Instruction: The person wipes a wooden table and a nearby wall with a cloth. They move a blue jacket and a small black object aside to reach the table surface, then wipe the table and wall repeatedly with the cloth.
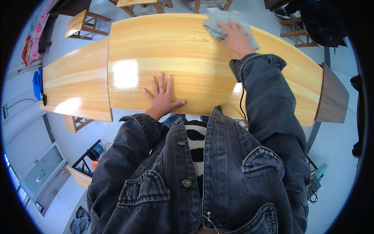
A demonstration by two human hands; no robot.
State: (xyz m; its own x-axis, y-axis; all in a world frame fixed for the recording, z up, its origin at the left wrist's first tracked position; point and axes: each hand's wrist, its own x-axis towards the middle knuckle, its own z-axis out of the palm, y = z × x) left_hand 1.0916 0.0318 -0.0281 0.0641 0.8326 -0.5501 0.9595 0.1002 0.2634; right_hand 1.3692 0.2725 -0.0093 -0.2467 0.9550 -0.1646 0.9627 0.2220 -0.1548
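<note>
My right hand (237, 38) is spread over a grey cloth (217, 25) at the far edge of the wooden table (175, 49), pressing on it with the fingers over its top. The cloth is bunched and slightly blurred, and part of it reaches past the table edge. Nearer to me, my left hand (161, 98) lies flat on the bare tabletop with its fingers apart, holding nothing. A dark flat object (234, 70) shows beside my right cuff, and a thin black cable (242, 101) hangs below it.
A second wooden table (77, 79) adjoins on the left, with a blue item (38, 84) at its far end. Wooden stools (76, 25) stand beyond the tables. A dark brown table (334, 95) meets the right end. Dark clothing (323, 23) is at the upper right.
</note>
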